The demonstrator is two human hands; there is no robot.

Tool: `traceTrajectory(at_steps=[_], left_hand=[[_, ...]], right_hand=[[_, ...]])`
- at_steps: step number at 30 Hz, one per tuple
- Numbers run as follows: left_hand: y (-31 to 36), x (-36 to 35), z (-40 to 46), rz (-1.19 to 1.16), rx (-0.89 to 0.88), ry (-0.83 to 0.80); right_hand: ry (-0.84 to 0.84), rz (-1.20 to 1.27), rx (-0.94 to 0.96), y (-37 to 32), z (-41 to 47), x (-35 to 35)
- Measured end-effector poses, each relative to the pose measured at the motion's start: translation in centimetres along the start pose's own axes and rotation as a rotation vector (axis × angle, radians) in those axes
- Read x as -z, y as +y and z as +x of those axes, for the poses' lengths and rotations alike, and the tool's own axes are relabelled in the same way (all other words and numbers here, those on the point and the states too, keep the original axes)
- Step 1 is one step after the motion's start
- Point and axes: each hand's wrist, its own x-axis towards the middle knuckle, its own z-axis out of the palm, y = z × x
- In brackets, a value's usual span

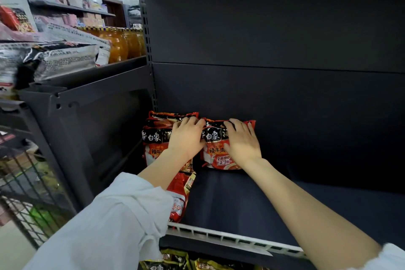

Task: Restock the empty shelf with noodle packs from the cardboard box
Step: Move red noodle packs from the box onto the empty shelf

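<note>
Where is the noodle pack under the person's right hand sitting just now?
In the head view the noodle pack lies at the back of the dark shelf, left of middle, right beside another pack under the left hand.

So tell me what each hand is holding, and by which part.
Both hands lie on noodle packs: left hand on the left stack's top pack, right hand on the right pack. Neither visibly grips.

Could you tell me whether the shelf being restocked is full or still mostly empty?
Mostly empty: the shelf holds only a few noodle packs at its left end.
</note>
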Motion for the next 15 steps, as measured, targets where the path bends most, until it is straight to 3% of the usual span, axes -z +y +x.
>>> traceTrajectory(at_steps=[4, 15], left_hand=[[2.9, 2.0, -1.4, -0.2, 0.056, 0.038], [14.2, 4.0, -10.3, -0.621, 0.22, 0.038]], right_hand=[[0.096, 0.176, -0.012, 0.4, -2.2, 3.2], [0.013, 0.393, -0.026, 6.2, -13.8, 11.0]])
